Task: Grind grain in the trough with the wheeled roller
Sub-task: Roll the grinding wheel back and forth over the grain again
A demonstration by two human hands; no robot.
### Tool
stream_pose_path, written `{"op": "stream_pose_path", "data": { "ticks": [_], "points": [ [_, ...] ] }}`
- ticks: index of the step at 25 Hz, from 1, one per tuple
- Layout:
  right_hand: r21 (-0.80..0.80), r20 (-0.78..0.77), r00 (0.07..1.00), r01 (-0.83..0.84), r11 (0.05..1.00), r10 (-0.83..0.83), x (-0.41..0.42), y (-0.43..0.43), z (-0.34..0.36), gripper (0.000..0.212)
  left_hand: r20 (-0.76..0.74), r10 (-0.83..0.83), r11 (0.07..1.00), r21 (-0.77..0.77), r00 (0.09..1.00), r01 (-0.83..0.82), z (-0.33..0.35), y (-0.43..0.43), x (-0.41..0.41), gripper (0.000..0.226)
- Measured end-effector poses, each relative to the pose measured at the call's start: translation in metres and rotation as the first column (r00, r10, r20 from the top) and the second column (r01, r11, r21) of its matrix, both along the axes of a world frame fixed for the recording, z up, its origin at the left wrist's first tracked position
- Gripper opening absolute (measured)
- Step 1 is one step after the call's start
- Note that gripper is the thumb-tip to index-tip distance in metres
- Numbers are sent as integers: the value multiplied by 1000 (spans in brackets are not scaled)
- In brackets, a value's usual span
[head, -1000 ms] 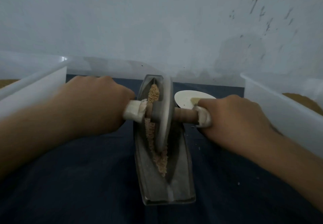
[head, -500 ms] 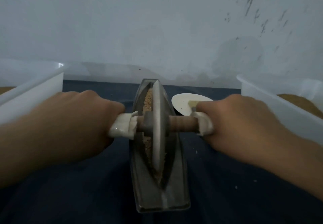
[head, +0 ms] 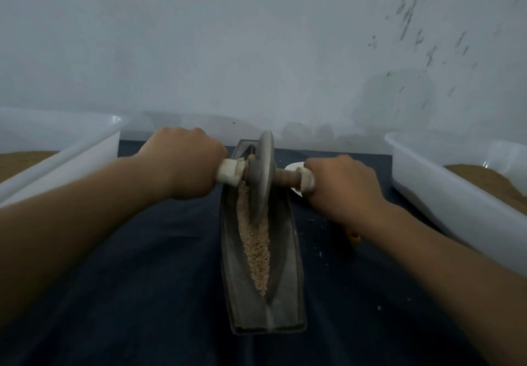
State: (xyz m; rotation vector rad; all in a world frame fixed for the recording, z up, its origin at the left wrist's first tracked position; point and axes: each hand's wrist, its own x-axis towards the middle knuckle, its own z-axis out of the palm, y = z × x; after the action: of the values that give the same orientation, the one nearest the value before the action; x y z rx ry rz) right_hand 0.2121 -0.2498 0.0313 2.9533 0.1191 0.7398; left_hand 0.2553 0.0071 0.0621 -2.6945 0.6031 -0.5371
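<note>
At the left edge of the frame stands a white tub (head: 71,148), and a brown mass (head: 20,163) shows in it at the far left. Next comes the left hand (head: 182,163), left of the centre. Its fingers are curled tight round the white-wrapped left handle (head: 228,173) of the wheeled roller (head: 263,174).

The roller has one grey disc wheel. It stands upright on its edge in the upper end of the trough (head: 288,257), a little above the centre of the frame, directly between the two hands. The trough is one long, dark, boat-shaped vessel. It runs from the centre of the frame down toward the lower edge and rests on a dark blue cloth (head: 142,280). In its groove lies one narrow strip of pale grain (head: 255,248), from the wheel downward, lower in the frame than both hands.

Right of the wheel the brown axle goes into the right handle (head: 306,183), also wrapped in white. The right hand (head: 342,188) grips it with closed fingers. Behind this hand a part of one white rounded thing (head: 292,166) shows; what it is I cannot tell. A few pale crumbs (head: 313,220) lie on the cloth right of the trough.

At the right edge stands a second white tub (head: 456,203) with a brown heap (head: 493,180) inside. So there are two tubs, two handles, one wheel and one trough.
</note>
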Motion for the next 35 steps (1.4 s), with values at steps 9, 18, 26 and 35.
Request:
{"op": "stream_pose_path", "data": {
  "ticks": [9, 18, 26, 35],
  "points": [
    [-162, 142, 990, 6, 987, 18, -41, -5, -1, 19, -41, -125, 991, -56, 991, 123, -19, 23, -30, 12],
    [-69, 31, 998, -46, 997, 48, -39, -6, 0, 11, -26, -110, 993, -51, 994, 108, -14, 17, -29, 20],
    [-87, 62, 996, 64, 994, -59, -29, 0, -1, 17, 181, -89, 995, -17, 979, 94, -19, 6, -21, 10],
    [-161, 147, 985, -62, 985, 86, -32, 0, 8, 28, 204, -52, 995, -71, 978, 67, -27, 12, -38, 15]
  ]
}}
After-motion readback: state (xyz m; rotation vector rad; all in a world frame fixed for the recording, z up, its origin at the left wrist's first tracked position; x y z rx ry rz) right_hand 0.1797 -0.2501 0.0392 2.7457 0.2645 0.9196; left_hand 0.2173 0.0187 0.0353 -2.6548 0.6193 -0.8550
